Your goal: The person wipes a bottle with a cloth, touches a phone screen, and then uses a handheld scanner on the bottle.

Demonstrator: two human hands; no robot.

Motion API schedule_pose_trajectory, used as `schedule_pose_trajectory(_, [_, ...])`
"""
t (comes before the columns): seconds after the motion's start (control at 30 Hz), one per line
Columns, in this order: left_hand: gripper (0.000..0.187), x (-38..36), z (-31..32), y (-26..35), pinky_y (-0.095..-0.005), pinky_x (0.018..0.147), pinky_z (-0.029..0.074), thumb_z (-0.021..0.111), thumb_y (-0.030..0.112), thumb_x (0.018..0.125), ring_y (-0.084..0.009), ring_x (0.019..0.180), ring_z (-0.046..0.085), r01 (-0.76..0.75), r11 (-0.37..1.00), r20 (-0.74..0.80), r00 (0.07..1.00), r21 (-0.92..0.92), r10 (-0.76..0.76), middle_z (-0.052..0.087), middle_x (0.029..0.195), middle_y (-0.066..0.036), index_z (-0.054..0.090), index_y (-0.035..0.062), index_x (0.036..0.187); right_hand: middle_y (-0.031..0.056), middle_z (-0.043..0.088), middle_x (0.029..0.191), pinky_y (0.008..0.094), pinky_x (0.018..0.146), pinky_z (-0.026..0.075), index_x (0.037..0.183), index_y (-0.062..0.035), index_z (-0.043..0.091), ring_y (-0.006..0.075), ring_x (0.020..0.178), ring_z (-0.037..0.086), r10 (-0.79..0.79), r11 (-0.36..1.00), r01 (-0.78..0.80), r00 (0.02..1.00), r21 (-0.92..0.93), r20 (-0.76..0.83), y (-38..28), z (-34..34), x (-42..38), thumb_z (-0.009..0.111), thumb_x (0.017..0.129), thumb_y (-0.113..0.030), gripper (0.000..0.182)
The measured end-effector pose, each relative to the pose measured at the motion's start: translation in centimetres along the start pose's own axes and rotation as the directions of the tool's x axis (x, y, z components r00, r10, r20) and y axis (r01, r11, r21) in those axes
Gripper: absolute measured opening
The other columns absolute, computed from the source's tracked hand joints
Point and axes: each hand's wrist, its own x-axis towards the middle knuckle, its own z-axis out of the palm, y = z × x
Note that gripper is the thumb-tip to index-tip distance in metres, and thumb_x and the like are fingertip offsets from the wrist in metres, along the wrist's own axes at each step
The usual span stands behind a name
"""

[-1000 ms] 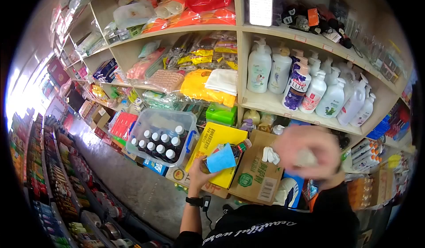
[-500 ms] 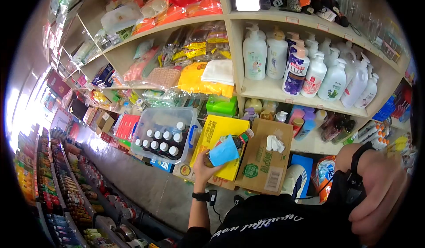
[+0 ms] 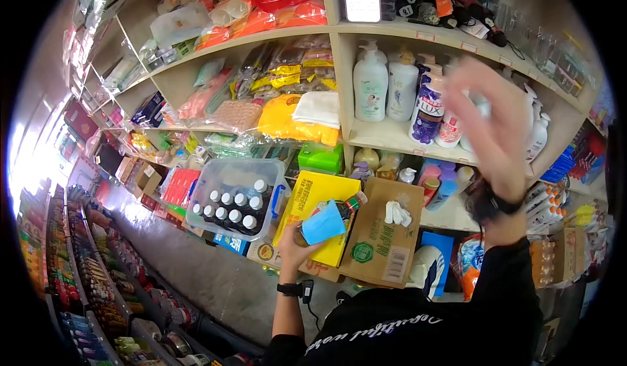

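Note:
My left hand (image 3: 295, 245) is closed around the lower end of a small dark bottle (image 3: 353, 202) with a red cap, tilted up to the right. A light blue cloth (image 3: 322, 223) lies over the bottle's body and hides much of it. Both are over a yellow box (image 3: 312, 196). My right hand (image 3: 486, 121) is raised in front of the shelf of pump bottles, smeared by motion, so its fingers do not show clearly. Behind it stands a purple and white LUX pump bottle (image 3: 428, 108).
A clear plastic bin (image 3: 199, 221) with several white-capped dark bottles stands left of the yellow box. To the right is a cardboard box (image 3: 372, 235) with white gloves (image 3: 398, 214) on it. Shelves (image 3: 385, 134) of goods rise behind; shelves of drinks (image 3: 98, 274) run along the left.
My right hand has swung up and forward from beside my body to in front of the pump bottles. My left hand keeps the bottle and cloth over the yellow box.

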Motion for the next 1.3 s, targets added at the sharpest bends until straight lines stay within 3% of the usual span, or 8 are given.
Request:
schedule_pose_trajectory(0.13, [0.076, -0.3, -0.4, 0.1, -0.0309, 0.070, 0.052, 0.102, 0.034, 0.061, -0.0172, 0.077, 0.061, 0.086, 0.996, 0.057, 0.995, 0.015, -0.087, 0.067, 0.094, -0.007, 0.068, 0.0021, 0.120, 0.0146, 0.065, 0.127, 0.0437, 0.101, 0.048, 0.107, -0.0048, 0.060, 0.0335, 0.120, 0.060, -0.171, 0.776, 0.234, 0.972, -0.585, 0.161, 14.3, 4.6, 2.5, 0.072, 0.094, -0.029, 0.030])
schedule_pose_trajectory(0.27, [0.076, 0.1, -0.3, 0.4, -0.0276, 0.064, 0.046, 0.101, 0.035, 0.061, -0.0117, 0.071, 0.052, 0.006, 1.000, 0.002, 1.000, -0.012, -0.006, 0.062, 0.088, -0.002, 0.068, 0.0007, 0.120, 0.0140, 0.046, 0.160, 0.0556, 0.117, 0.031, 0.112, -0.0080, 0.056, 0.0401, 0.142, 0.041, -0.120, 0.719, 0.246, 0.965, -0.650, 0.232, 21.2, 6.7, 2.6, 0.071, 0.094, -0.039, 0.039])
schedule_pose_trajectory(0.5, [0.074, 0.0, -0.5, 0.7, -0.0315, 0.066, 0.051, 0.102, 0.037, 0.059, -0.0179, 0.072, 0.060, 0.066, 0.998, 0.019, 0.998, 0.004, -0.066, 0.069, 0.093, -0.007, 0.070, 0.0034, 0.116, 0.0125, 0.038, 0.166, 0.0611, 0.119, 0.026, 0.110, -0.0075, 0.055, 0.0384, 0.144, 0.039, -0.159, 0.625, 0.273, 0.962, -0.731, 0.223, 22.1, 8.9, 4.0, 0.067, 0.097, -0.043, 0.039])
schedule_pose_trajectory(0.7, [0.075, -0.1, -0.5, 0.4, -0.0316, 0.067, 0.052, 0.102, 0.038, 0.059, -0.0187, 0.073, 0.061, 0.090, 0.995, 0.040, 0.995, 0.036, -0.091, 0.070, 0.094, -0.008, 0.070, 0.0032, 0.117, 0.0124, 0.055, 0.149, 0.0567, 0.117, 0.030, 0.113, -0.0077, 0.057, 0.0335, 0.138, 0.046, -0.245, 0.709, 0.271, 0.960, -0.651, 0.134, 17.2, 8.2, 3.9, 0.068, 0.098, -0.034, 0.032])
schedule_pose_trajectory(0.87, [0.074, 0.3, -0.9, 1.1, -0.0328, 0.072, 0.054, 0.101, 0.038, 0.061, -0.0221, 0.082, 0.068, 0.090, 0.996, 0.063, 0.994, 0.016, -0.091, 0.072, 0.099, -0.010, 0.069, 0.0029, 0.117, 0.0054, 0.072, 0.082, 0.0316, 0.066, 0.054, 0.086, -0.0061, 0.063, 0.0240, 0.072, 0.069, 0.017, 0.995, -0.037, 0.977, 0.089, 0.213, 4.2, 4.2, 2.0, 0.070, 0.096, -0.027, 0.023])
schedule_pose_trajectory(0.9, [0.073, 0.4, -1.0, 1.1, -0.0331, 0.073, 0.055, 0.101, 0.037, 0.061, -0.0228, 0.084, 0.069, 0.098, 0.995, 0.085, 0.991, 0.021, -0.100, 0.072, 0.099, -0.011, 0.069, 0.0028, 0.117, 0.0039, 0.071, 0.076, 0.0311, 0.061, 0.052, 0.082, -0.0068, 0.061, 0.0211, 0.064, 0.066, -0.159, 0.983, 0.135, 0.963, 0.124, 0.218, 2.3, 3.0, 1.5, 0.062, 0.100, -0.024, 0.025])
schedule_pose_trajectory(1.03, [0.072, 0.5, -0.7, 1.5, -0.0332, 0.072, 0.054, 0.101, 0.035, 0.061, -0.0225, 0.083, 0.068, 0.024, 0.999, 0.029, 0.999, -0.029, -0.023, 0.072, 0.097, -0.010, 0.069, 0.0027, 0.116, 0.0016, 0.072, 0.075, 0.0299, 0.059, 0.054, 0.079, -0.0101, 0.060, 0.0155, 0.060, 0.066, -0.482, 0.847, 0.419, 0.865, 0.328, 0.140, -5.3, -0.4, 0.6, 0.059, 0.102, -0.044, 0.041])
schedule_pose_trajectory(1.3, [0.070, 0.1, -0.6, 0.8, -0.0318, 0.068, 0.052, 0.101, 0.035, 0.061, -0.0193, 0.075, 0.064, 0.060, 0.997, 0.034, 0.998, 0.038, -0.061, 0.070, 0.093, -0.007, 0.070, 0.0028, 0.115, 0.0009, 0.076, 0.082, 0.0303, 0.070, 0.061, 0.086, -0.0136, 0.063, 0.0135, 0.068, 0.073, -0.436, 0.880, 0.340, 0.855, 0.332, 0.281, -8.4, -2.9, 0.7, 0.072, 0.094, -0.063, 0.051])
